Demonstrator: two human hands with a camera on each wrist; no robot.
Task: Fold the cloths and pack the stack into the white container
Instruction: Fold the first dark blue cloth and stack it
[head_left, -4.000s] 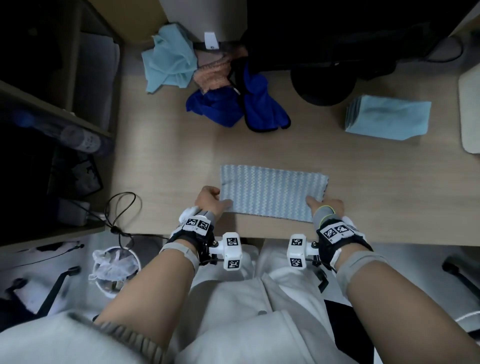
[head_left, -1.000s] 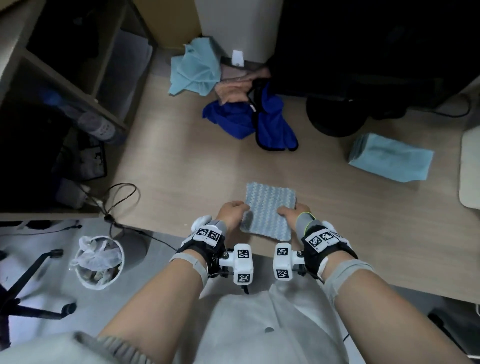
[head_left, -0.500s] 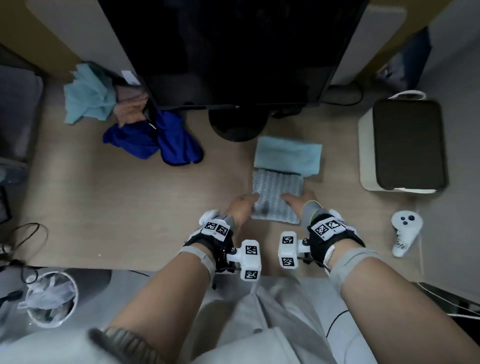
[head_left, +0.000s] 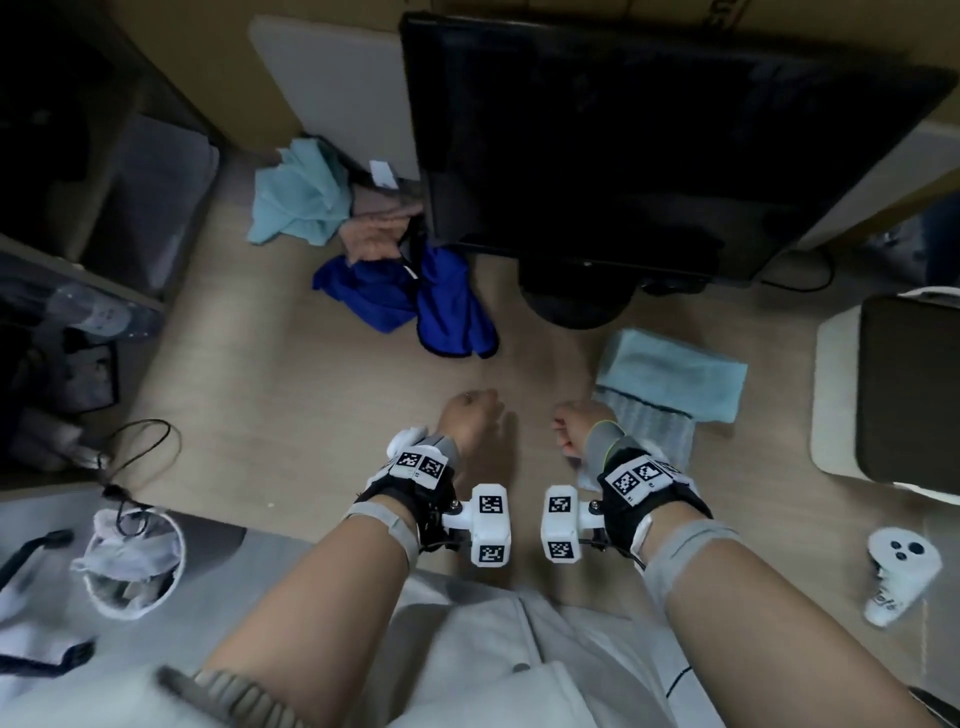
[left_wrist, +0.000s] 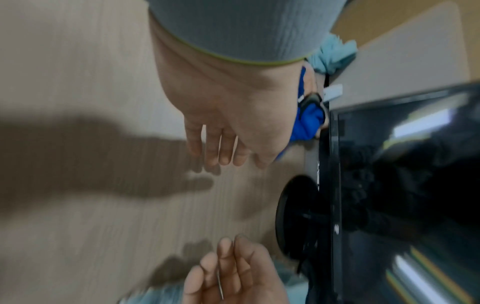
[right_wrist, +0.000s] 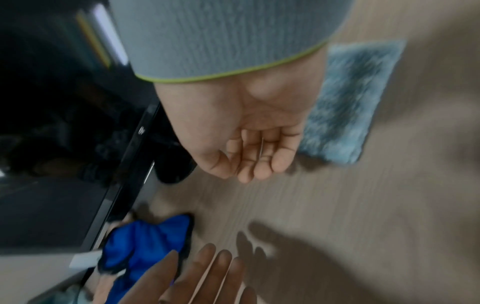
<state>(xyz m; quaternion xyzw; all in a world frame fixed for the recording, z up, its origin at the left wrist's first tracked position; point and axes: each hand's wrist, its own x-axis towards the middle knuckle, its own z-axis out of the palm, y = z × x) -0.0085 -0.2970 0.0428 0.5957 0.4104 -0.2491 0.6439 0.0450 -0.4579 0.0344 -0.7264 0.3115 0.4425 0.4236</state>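
A folded grey patterned cloth lies on the desk, its far edge overlapping a folded light blue cloth. My right hand hovers just left of the grey cloth, fingers loosely curled and empty. My left hand is further left over bare desk, also empty, with fairly straight fingers. Unfolded cloths lie at the back: teal, pink and deep blue. The white container, with a dark top face, stands at the right edge.
A black monitor on a round base fills the back of the desk. A white controller lies at the front right. At the left are shelves, a looped cable and a small bin below the desk edge.
The long grey cloth was folded small and carried right against the light blue one. Since half a second ago both hands have let go of it and drawn away to the left.
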